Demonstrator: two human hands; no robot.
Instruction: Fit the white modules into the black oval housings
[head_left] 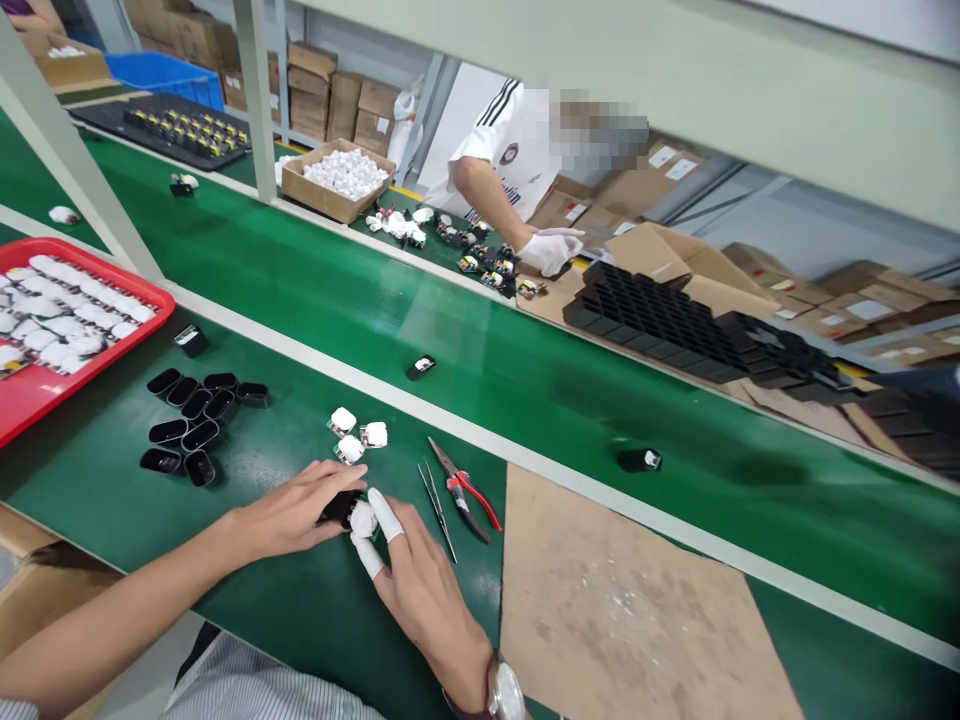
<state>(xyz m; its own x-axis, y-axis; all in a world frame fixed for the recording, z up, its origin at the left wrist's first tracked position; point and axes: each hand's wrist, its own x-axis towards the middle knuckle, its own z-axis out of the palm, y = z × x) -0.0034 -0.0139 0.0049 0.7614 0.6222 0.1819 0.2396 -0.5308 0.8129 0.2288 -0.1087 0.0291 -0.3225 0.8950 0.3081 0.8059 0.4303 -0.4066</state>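
My left hand [289,508] is closed around a black plastic housing [341,507], with its fingers over the top. White finger covers sit on the fingertips of my right hand [420,565], which pinch a small circuit board with a white cap [364,519] at the mouth of the housing. How deep the board sits inside is hidden. Just beyond my hands lie several more white-capped boards [375,434]. To the right are metal tweezers [437,512] and red-and-black long-nose pliers [465,490]. Several hollow black housings [196,404] stand on the left of the green bench.
A red tray [161,308] of white-capped boards stands at the left. A green conveyor belt [330,300] crosses beyond, carrying black units [640,459]. Cardboard [622,610] covers the bench at right. Across the belt, a person's gloved hand [551,250] is near stacked black housings [652,320].
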